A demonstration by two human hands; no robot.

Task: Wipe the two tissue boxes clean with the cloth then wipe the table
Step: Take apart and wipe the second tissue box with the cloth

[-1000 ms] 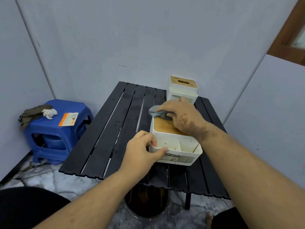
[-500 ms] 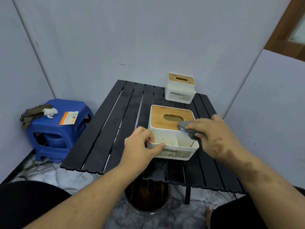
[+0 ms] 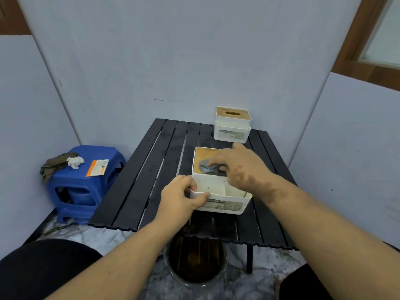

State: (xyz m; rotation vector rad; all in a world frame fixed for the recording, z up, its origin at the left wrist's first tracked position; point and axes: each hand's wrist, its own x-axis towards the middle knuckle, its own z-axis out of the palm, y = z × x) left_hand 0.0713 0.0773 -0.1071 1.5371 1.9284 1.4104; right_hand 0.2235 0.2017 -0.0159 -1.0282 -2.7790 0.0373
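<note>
Right hand (image 3: pixel 242 167) presses grey cloth (image 3: pixel 206 166) on near tissue box (image 3: pixel 218 191), covering its slot; fingertips hidden, grip unclear. Left hand (image 3: pixel 181 197) pinches box's front-left corner.

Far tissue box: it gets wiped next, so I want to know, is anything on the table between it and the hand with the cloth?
Nothing visible. Only bare black slats separate the right hand, holding the cloth on the near tissue box, from the far tissue box.
</note>
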